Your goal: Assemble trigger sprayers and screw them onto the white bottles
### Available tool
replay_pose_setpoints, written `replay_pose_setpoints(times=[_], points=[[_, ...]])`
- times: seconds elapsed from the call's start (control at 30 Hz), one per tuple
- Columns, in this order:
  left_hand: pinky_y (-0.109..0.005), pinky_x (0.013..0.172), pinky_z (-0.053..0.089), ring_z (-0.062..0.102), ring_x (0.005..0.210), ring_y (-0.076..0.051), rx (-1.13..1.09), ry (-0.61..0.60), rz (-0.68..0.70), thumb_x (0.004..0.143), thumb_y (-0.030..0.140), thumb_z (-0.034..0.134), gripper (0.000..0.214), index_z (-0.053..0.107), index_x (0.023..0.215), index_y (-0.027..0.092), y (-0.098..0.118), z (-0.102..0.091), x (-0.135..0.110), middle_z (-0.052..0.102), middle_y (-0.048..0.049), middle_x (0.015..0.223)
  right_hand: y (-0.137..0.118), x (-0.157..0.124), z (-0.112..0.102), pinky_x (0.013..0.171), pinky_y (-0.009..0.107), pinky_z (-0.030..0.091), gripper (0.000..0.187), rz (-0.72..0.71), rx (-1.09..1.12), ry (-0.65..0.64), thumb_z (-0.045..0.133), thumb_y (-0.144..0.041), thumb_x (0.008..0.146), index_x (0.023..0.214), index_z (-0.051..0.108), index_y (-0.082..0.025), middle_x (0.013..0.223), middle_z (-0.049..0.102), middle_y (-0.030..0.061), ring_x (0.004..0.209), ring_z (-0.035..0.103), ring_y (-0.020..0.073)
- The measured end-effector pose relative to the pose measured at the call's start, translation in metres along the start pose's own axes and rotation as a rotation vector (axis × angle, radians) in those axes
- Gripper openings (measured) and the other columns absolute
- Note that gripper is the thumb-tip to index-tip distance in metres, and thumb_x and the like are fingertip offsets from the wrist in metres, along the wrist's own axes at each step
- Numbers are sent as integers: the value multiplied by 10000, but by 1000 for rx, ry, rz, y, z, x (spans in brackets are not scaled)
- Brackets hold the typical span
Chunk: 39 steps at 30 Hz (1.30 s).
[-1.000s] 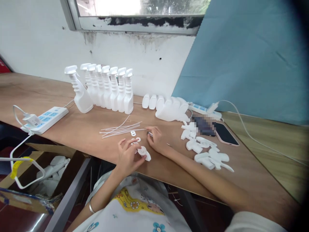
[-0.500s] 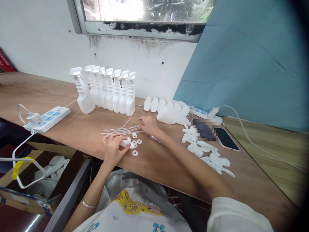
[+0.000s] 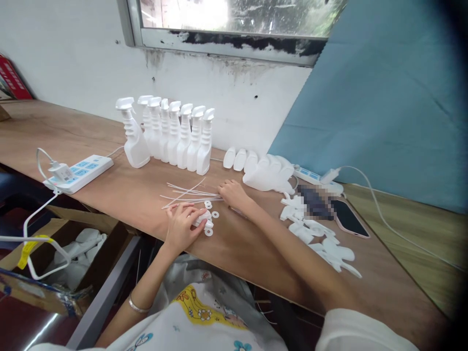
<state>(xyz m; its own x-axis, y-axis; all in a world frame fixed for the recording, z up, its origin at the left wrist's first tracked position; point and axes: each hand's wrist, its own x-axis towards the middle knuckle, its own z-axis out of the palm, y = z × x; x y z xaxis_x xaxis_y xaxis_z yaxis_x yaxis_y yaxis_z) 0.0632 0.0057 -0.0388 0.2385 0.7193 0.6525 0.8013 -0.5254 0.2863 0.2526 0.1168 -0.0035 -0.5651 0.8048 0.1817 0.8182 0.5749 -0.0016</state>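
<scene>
My left hand is closed around a white spray trigger head, low over the table; the fingers cover much of it. Flat white ring washers lie around and partly under that piece. Several thin white dip tubes lie loosely crossed on the table beyond my left hand. At their right ends my right hand rests with its fingers bent and the fingertips pressed together on a tube. A slim clear object lies mostly hidden beneath my right wrist.
White spray bottles stand in a row at the back. More bottles lie on their sides, with loose trigger heads and a phone at right. A power strip sits left, above a carton of white parts.
My right hand's fingers have curled in at the tube ends, and the tubes have shifted into a looser spread. My left hand has brought the trigger head over the washers. The camera has turned slightly left.
</scene>
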Motion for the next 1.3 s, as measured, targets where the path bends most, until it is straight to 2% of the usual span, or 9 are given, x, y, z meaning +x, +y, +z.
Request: replay_pose_setpoints(times=[0.13,0.23,0.3,0.4,0.5,0.73,0.93,1.07,1.3], points=[[-420,873,261,523,964,-230,-31,-9,-16,796,360,562,263,592,1027,237,7,3,-2,651,-45,912,5,-19,-19,714,308,418,73,60,161,75,510,-144,794,764,577,-136,839,638,109,825,573,202],[-405,848,269,538,926,-224,-47,17,-33,773,390,587,289,589,1003,214,10,5,-4,648,-48,909,-2,-30,-24,646,265,463,126,82,323,126,455,-265,853,831,522,-160,786,640,41,699,599,135],[-397,833,268,542,907,-219,-49,31,-39,762,391,601,265,596,959,213,11,6,-4,649,-37,877,-12,-35,-22,610,255,489,172,76,583,145,445,-336,856,836,481,-169,751,634,20,650,611,118],[-392,822,265,543,886,-218,-53,33,-55,750,407,611,267,593,924,205,11,6,-4,646,-33,846,-29,-40,-14,600,273,513,242,69,1127,121,567,-394,771,785,459,-179,692,609,-4,620,611,122],[-388,815,267,543,875,-216,-50,31,-53,751,402,612,263,586,916,200,11,5,-3,643,-30,828,-38,-41,-7,569,264,511,290,122,1363,79,659,-391,688,765,477,-178,644,582,-27,565,580,105],[-382,809,270,545,879,-213,-40,38,-35,758,378,609,250,585,930,199,11,4,-2,647,-32,859,-44,-39,0,578,270,521,341,221,1490,122,676,-426,650,762,462,-184,659,599,-25,557,590,103],[-383,814,267,544,875,-213,-36,44,-42,765,408,593,263,590,907,186,11,6,-3,653,-37,849,-56,-42,-15,591,270,524,322,213,1512,234,645,-423,691,776,435,-195,660,627,-19,577,613,118],[-383,815,262,540,875,-210,-39,43,-44,769,421,586,269,598,919,197,11,7,-4,653,-34,855,-58,-43,-22,559,262,517,301,175,1491,226,638,-400,706,769,426,-197,642,619,-24,538,599,112],[-381,809,261,541,884,-203,-17,44,-37,762,396,607,265,610,963,224,10,6,-3,649,-20,857,-56,-44,-12,583,269,519,252,160,1393,198,603,-383,739,799,439,-202,676,615,-16,581,604,118]])
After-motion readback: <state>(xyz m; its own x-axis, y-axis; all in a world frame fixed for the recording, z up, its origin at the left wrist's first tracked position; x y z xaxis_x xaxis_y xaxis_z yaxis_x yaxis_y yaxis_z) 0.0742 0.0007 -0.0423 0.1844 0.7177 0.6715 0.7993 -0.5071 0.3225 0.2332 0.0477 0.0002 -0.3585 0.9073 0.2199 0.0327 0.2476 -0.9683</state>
